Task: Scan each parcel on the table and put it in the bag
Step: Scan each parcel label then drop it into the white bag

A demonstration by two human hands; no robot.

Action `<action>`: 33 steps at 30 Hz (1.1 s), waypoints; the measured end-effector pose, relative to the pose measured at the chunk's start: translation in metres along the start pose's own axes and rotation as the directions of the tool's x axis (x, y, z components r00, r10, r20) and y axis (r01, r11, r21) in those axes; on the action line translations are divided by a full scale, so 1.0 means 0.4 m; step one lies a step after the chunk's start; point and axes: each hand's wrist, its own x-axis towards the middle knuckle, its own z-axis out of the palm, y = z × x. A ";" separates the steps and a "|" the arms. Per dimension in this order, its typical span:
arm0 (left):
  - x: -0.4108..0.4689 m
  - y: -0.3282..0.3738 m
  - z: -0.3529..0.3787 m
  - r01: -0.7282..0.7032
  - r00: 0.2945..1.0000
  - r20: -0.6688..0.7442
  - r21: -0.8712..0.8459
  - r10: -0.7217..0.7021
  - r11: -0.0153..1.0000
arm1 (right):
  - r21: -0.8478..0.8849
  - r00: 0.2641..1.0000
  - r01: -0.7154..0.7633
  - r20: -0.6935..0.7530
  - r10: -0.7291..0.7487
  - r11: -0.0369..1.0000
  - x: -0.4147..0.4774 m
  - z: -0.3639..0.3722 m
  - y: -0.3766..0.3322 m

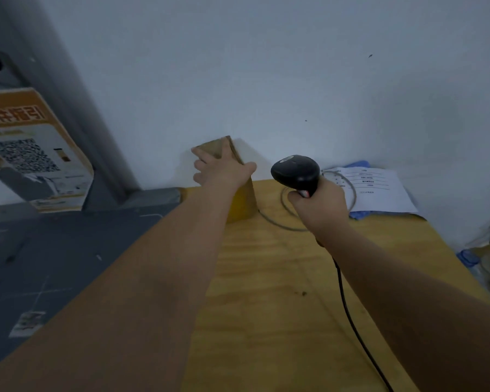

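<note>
A plain white wall [266,66] rises behind a yellowish wooden surface [280,278], and both bare arms reach across the surface towards it. The left hand [221,171] grasps a brown cardboard parcel [244,202] that stands upright at the far left corner of the surface, close to the wall. The fingers are spread over the parcel's upper face and the thumb lies along its top right edge. Just to the right of that hand, the right hand [317,206] is clenched around the handle of a black handheld barcode scanner [296,172]. The scanner's rounded head sits above the fist, level with the left thumb and apart from the parcel. A black cable [348,312] runs from under the right hand back along the forearm towards the near edge. A thin grey cable [283,222] loops on the surface beneath and beyond the right hand, one end passing by the foot of the parcel. To the right of the right hand lies a white printed sheet of paper [379,190] on top of something blue [359,215], too blurred to identify. Far to the left of the left hand, an orange and white poster with a QR code [31,148] leans above a dark grey floor [40,250]
</note>
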 end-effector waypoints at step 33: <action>-1.121 -0.536 0.130 0.371 0.927 0.315 -0.710 -0.201 0.599 | 0.464 0.780 -0.554 0.580 0.235 0.691 -0.862 -0.178 0.138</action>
